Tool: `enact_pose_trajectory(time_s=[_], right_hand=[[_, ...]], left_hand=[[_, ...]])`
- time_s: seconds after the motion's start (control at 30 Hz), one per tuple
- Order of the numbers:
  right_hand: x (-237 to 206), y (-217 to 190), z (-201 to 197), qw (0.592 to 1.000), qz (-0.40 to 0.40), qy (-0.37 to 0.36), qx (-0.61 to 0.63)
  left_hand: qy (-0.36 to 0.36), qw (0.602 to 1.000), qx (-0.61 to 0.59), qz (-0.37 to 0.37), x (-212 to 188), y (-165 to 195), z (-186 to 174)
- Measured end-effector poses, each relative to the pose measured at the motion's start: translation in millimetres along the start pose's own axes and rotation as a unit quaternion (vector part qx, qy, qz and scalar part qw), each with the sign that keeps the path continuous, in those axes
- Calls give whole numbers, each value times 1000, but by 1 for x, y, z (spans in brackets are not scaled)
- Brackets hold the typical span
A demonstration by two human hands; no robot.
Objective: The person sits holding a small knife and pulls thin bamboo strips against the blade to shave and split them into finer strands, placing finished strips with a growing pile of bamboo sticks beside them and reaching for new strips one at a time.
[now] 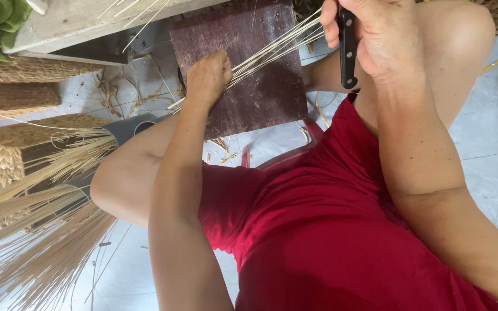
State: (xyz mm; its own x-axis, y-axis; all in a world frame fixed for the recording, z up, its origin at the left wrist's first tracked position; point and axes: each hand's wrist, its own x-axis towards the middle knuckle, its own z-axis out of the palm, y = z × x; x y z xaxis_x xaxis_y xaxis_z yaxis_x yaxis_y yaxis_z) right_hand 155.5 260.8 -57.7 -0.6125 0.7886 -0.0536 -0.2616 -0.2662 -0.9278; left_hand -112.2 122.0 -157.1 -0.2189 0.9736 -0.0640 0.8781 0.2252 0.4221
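1. The left hand has its fingers curled tight round a bundle of thin pale reeds, pinning it against a dark red board, seemingly to hold the strands steady.
2. The right hand is closed round the black handle of a knife, raised just beyond the reeds' far ends; its blade is hidden.
3. The reeds fan out from the left fingers toward the right fingers.
4. More loose reeds lie beside woven baskets, well behind the left fingers.
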Motion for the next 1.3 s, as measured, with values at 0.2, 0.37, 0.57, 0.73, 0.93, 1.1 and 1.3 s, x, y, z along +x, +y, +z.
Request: enact_pose_trajectory(time_s=[0.2,0.37,0.57,0.73,0.93,1.1,1.3], right_hand=[[2,5,-2,1000,-9,-19,24],[4,10,-6,1000,-12,-17,19],[5,14,-11,998,-19,-39,41],[3,6,-5,998,-12,-49,45],[-5,-18,11,983,34,-164,-69],[-4,-12,39,958,145,-210,-133],[0,2,56,974,61,-161,-144]], left_hand=[[87,995,40,40,-10,-2,9],[69,996,38,46,-7,-5,10],[32,998,-52,-10,-6,-7,-10],[53,995,-77,38,-16,-7,-45],[75,988,-132,-2,-45,4,-99],[91,941,-307,-107,-56,27,-112],[70,928,-366,-3,-60,60,-95]])
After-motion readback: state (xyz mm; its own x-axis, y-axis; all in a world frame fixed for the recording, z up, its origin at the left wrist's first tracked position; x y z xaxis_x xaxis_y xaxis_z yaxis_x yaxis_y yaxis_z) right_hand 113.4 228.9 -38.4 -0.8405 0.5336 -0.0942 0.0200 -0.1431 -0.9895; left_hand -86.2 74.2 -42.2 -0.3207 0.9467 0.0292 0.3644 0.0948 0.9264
